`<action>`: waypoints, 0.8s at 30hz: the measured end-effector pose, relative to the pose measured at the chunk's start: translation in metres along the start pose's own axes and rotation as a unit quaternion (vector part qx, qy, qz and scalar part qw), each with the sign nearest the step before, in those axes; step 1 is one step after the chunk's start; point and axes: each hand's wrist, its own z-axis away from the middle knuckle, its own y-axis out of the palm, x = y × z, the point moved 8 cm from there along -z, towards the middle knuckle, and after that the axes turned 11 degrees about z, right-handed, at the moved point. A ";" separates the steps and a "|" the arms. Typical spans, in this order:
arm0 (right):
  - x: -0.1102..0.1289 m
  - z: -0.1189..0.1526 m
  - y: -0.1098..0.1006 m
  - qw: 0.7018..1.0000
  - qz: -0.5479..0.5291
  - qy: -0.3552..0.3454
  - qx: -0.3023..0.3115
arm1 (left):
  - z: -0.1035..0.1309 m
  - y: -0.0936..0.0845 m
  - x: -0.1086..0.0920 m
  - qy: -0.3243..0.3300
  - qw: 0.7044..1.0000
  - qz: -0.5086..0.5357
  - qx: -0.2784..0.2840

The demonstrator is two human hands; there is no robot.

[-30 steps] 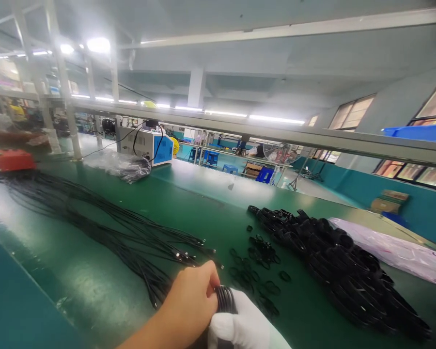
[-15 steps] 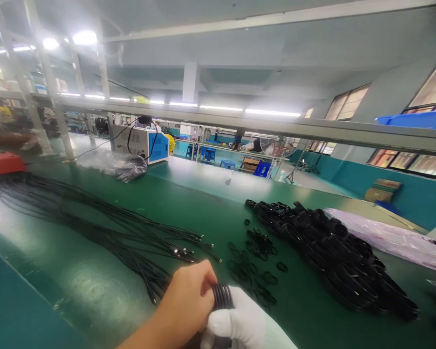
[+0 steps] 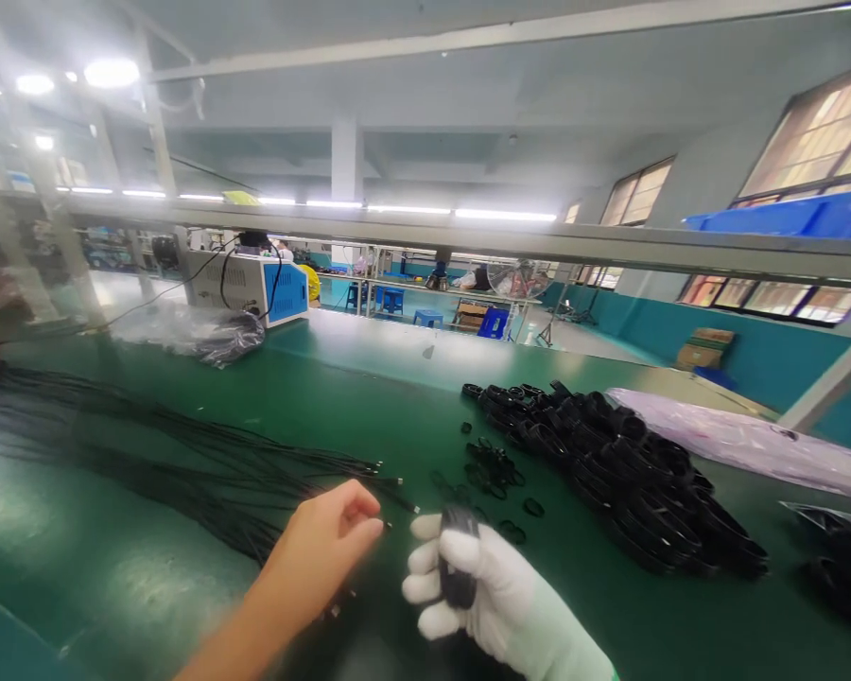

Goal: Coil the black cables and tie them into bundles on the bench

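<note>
I see my right hand [image 3: 478,586], in a white glove, with its grip closed around a small black coiled cable bundle [image 3: 458,567], low in the view at about 6 o'clock. My left hand [image 3: 326,549] is bare, its fingers loosely curled and holding nothing, just beside the loose black cables [image 3: 184,454] that spread toward 9 o'clock on the green surface [image 3: 369,397]. I judge the coil could spring open if the gloved fingers relax, because I see nothing binding it. The left hand could also drag the cable ends. Small black rings [image 3: 493,468] lie at 12 o'clock from the glove, and the pile of finished coils [image 3: 610,463] at 2 o'clock, so free room is mostly between the hands and toward me.
</note>
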 end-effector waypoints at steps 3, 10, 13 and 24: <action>0.026 0.000 -0.037 0.991 0.000 -0.066 -0.117 | -0.008 0.001 0.004 0.016 0.997 -0.074 0.011; 0.027 0.001 -0.046 0.991 0.011 -0.058 -0.117 | -0.032 0.074 -0.007 0.090 0.982 -0.126 0.107; 0.020 0.000 -0.040 0.992 0.026 -0.056 -0.106 | -0.041 0.102 -0.005 0.099 0.981 -0.107 0.128; 0.022 -0.011 -0.045 0.974 0.058 -0.106 -0.193 | -0.038 0.098 0.016 -0.037 0.957 0.215 0.191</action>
